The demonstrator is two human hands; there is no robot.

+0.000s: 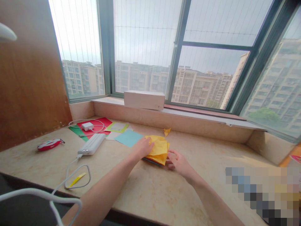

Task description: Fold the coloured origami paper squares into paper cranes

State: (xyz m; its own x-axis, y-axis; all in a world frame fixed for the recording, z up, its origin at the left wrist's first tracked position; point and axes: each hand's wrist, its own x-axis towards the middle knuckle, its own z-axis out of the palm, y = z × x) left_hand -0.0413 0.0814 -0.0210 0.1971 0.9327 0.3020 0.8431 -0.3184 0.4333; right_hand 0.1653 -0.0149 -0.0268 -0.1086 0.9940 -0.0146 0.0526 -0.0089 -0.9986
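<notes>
Crumpled yellow paper (158, 147) lies over a thin, dark-edged flat thing (153, 161) on the stone counter, which is mostly hidden beneath it. My left hand (142, 147) grips the paper's left side, its fingertips on top. At the right edge, my right hand (176, 161) has its fingers apart, their tips at or just beside the paper; contact is hard to make out. Just left of my left hand is a light blue sheet (128, 138). A small torn yellow scrap (166, 131) sits behind the paper.
Left on the counter (211, 163) are a white power bank (91, 144) with a cable, a white charger (87, 126) on red and green sheets, a red-and-white case (49, 144) and a yellow strip (77, 180). A white box (144, 100) stands on the windowsill. The right front is pixelated.
</notes>
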